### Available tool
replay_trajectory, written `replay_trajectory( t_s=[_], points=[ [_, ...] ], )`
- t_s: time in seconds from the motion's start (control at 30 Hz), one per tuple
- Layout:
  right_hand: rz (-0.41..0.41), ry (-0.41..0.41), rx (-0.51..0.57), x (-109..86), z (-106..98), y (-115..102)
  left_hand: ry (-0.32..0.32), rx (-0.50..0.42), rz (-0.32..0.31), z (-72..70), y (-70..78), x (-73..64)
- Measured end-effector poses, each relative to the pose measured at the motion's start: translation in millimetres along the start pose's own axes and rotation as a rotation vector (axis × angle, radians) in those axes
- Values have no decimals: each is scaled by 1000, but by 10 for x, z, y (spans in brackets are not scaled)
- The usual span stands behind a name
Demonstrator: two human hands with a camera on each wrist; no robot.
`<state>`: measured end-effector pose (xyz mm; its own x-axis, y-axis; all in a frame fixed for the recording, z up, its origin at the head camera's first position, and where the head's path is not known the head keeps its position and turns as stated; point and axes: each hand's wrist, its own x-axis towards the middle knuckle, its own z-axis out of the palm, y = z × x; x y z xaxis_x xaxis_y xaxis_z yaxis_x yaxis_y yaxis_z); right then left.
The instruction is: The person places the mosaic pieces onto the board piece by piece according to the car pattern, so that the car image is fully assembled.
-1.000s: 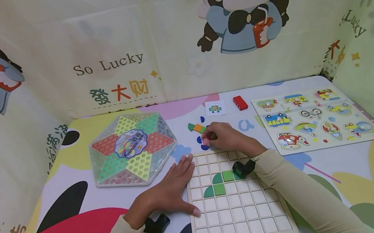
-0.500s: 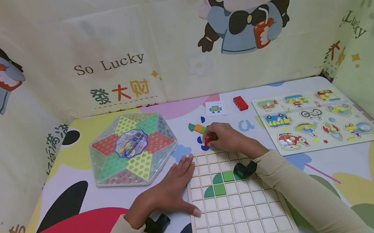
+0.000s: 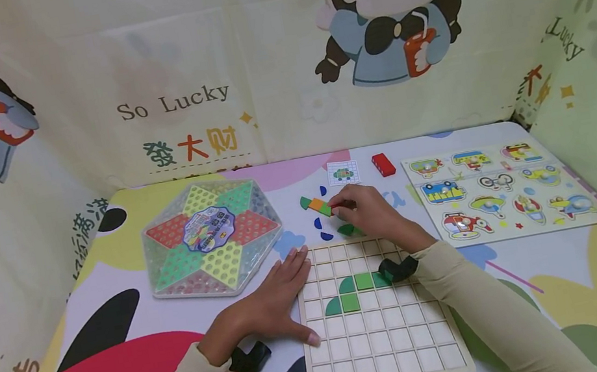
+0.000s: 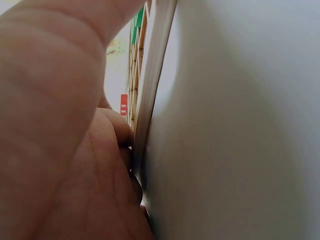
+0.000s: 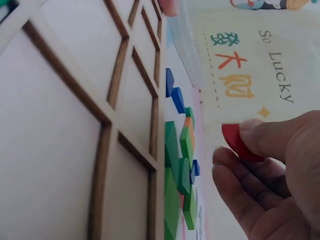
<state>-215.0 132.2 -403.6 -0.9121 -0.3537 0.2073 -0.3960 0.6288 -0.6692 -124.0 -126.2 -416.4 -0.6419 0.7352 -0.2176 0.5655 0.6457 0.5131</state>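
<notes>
A: What's new on the desk [image 3: 410,147]?

B: The right hand [image 3: 368,210] has moved a little farther from the person. Half a second ago it covered some loose green pieces [image 3: 347,229]. Now they show, just past the far edge of the wooden grid board [image 3: 368,344].

A: Is that hand holding anything?

B: Yes, it pinches a small red piece [image 5: 233,136] with a round side. In the right wrist view, the piece is up off the desk.

A: What does that mean for the work?

B: I think the red piece has been picked up, but it isn't in the board. I can only see green pieces there: two green squares [image 3: 350,302] and some green round-edged pieces [image 3: 346,285]. One is partly hidden by the black wrist camera [image 3: 398,269].

A: How are the hands sitting?

B: The right arm reaches over the board's right side. Its thumb presses the red piece and the fingers curl in, near the row of green and orange pieces [image 3: 315,205]. I can't tell if the red piece touches that row. The left hand [image 3: 274,305] holds nothing. It lies with its fingers stretched out by the board's left edge, and its thumb rests on the board.
</notes>
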Motion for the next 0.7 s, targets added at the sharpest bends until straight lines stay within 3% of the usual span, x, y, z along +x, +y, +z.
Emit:
replay_trajectory(
  t_s=[0.13,0.33,0.7],
  points=[
    [1,57,7,-20,-51,-4,0,2,0,-3,1,0],
    [72,94,85,-51,-120,-14,5,-9,6,-5,6,-4],
    [133,-15,115,-102,-164,138,12,-3,5,10,0,-1]
  ],
)
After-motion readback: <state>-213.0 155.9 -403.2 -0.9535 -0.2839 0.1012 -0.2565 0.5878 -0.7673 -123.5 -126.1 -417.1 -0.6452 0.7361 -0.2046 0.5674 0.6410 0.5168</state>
